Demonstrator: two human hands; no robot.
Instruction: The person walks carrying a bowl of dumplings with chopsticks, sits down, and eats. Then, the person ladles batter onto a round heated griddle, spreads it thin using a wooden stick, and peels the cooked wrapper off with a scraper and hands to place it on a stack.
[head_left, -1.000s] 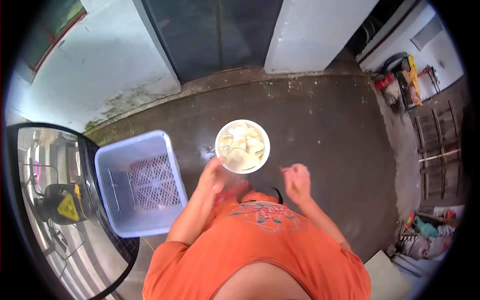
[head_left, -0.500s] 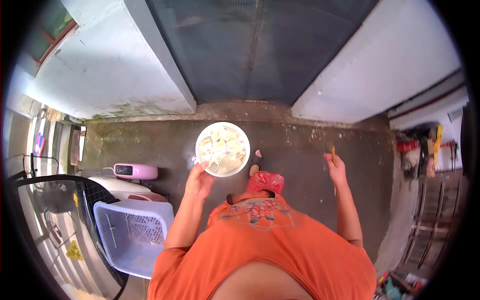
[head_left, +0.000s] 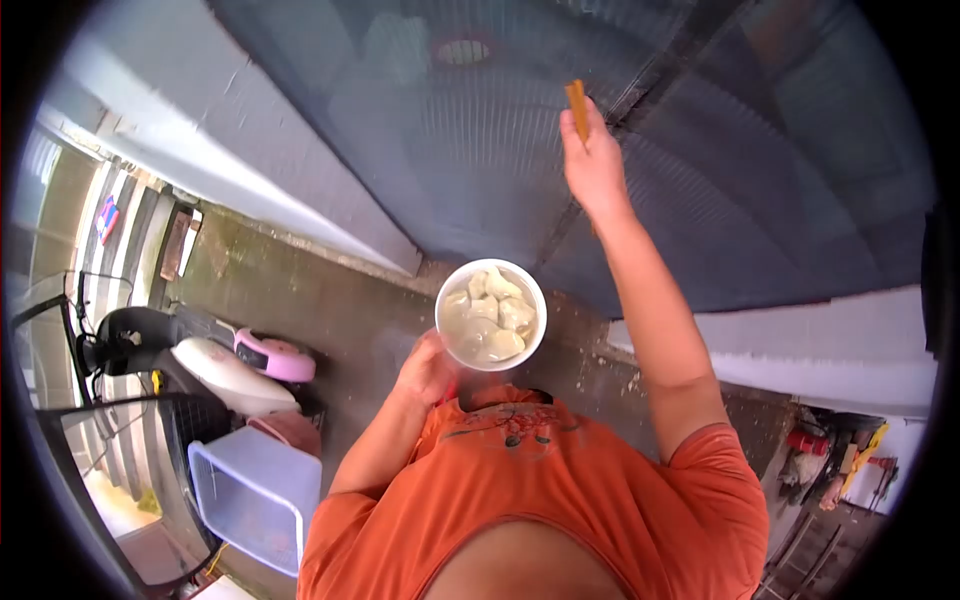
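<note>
My left hand [head_left: 428,370] is closed on the lower left side of a white bowl [head_left: 542,318], held in front of my chest. Several pale dumplings [head_left: 515,313] lie in the bowl, apparently in liquid. Wooden chopsticks [head_left: 577,108] are gripped in my raised right hand [head_left: 596,165], their ends sticking out above the fingers. That hand is in front of a dark, see-through door curtain [head_left: 520,150], close to its middle seam. Whether the fingers touch the curtain I cannot tell.
White walls [head_left: 300,150] flank the doorway, with a concrete floor [head_left: 270,260] below. At left stand a scooter [head_left: 215,375] with a pink part [head_left: 275,357] and a light-blue plastic basket [head_left: 255,490]. Assorted items [head_left: 830,460] lie at far right.
The doorway is nearer, and the view has turned. My right hand has risen from my right side up to the curtain, still with the chopsticks. The bowl stays in my left hand.
</note>
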